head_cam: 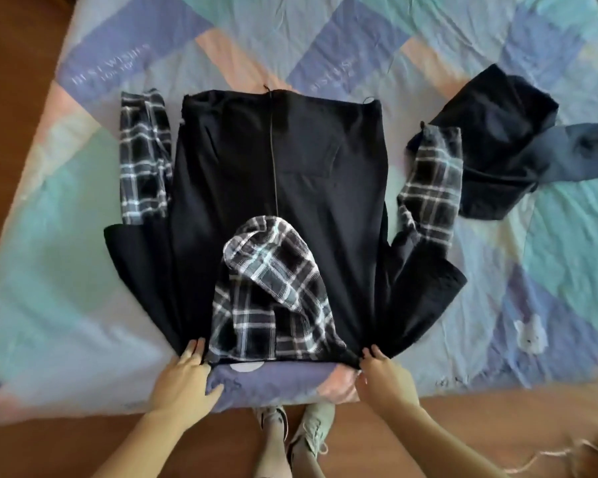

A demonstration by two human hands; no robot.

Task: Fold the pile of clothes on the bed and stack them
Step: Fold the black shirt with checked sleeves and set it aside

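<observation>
Left grip (183,369): fingers lie fairly straight on the near left shoulder of the black hooded jacket (277,174); whether any cloth is pinched, cannot tell. The jacket lies flat on the bed (66,270), spread away from both grips, plaid hood (273,298) between them, plaid sleeves turned out to each side. Judged soft, limp, light; best taken at the shoulders. Right grip (382,372): fingertips curl onto the near right shoulder edge. A dark crumpled garment (497,150) lies beyond and right of it.
</observation>
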